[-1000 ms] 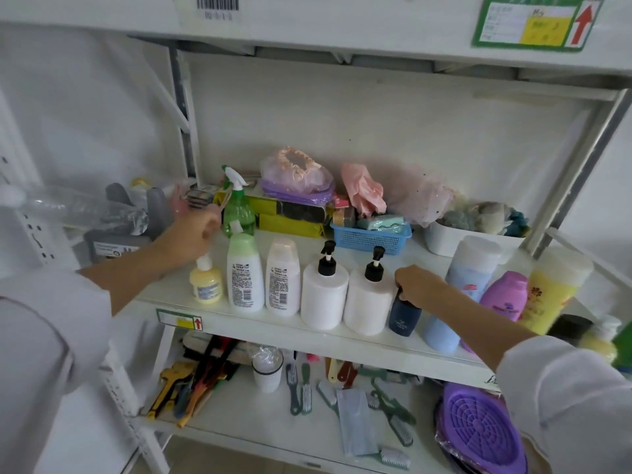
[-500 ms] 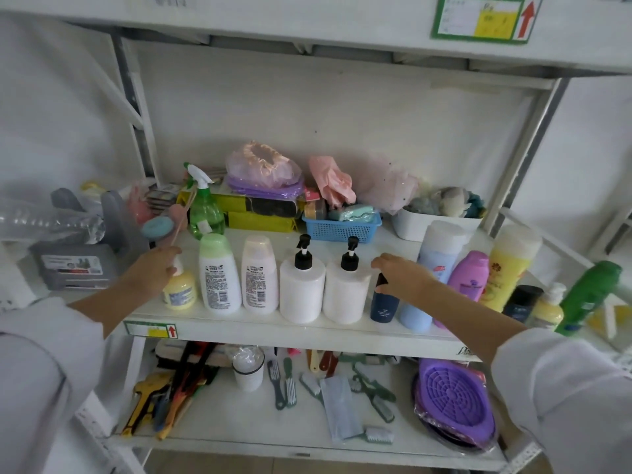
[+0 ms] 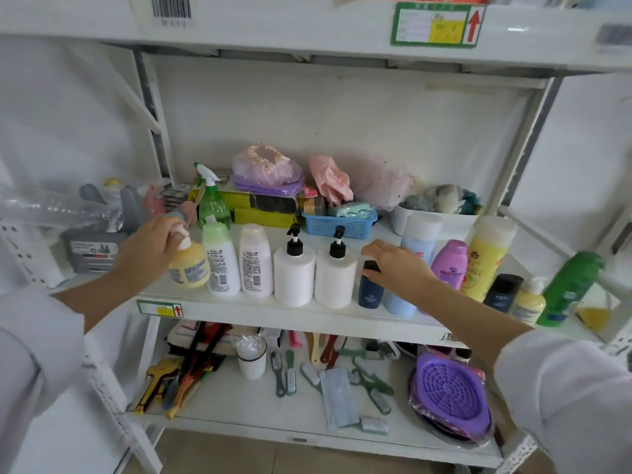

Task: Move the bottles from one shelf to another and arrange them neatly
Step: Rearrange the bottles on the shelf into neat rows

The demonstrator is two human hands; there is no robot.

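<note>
White metal shelf unit (image 3: pixel 307 319), three levels in view; middle shelf is the landmark for all entries. Front row on that shelf, left to right: yellow pump bottle (image 3: pixel 189 266) at the left end, tilted; green-capped white bottle (image 3: pixel 220 260) just beside it; pink-capped white bottle (image 3: pixel 255 260) touching the green-capped one; two white round pump bottles (image 3: pixel 294 278) with black pumps, side by side at the middle; small dark blue bottle (image 3: pixel 369 290) just right of them; pale blue tall bottle (image 3: pixel 415 241), partly hidden behind the right forearm; purple bottle (image 3: pixel 450 261); tall yellow bottle (image 3: pixel 487 258); small black bottle (image 3: pixel 502 292); small yellow pump bottle (image 3: pixel 528 302); green bottle (image 3: pixel 569 289), tilted, blurred, past the shelf's right end. Back row on the same shelf: green spray bottle (image 3: pixel 212 203), yellow boxes (image 3: pixel 263 208), blue basket (image 3: pixel 340 225), white tub (image 3: pixel 434 218) of sponges. Shelf below: purple round tray (image 3: pixel 448 395) at the right, brushes (image 3: pixel 290 371) at the middle, tools (image 3: pixel 178 378) at the left. Left hand (image 3: pixel 145 256): fingers curled round the pump top of the yellow pump bottle, gripping it. Right hand (image 3: pixel 396 266): fingers spread and relaxed, palm down, resting on the cap of the small dark blue bottle, thumb against its side; no firm grip seen. Both sleeves white.
</note>
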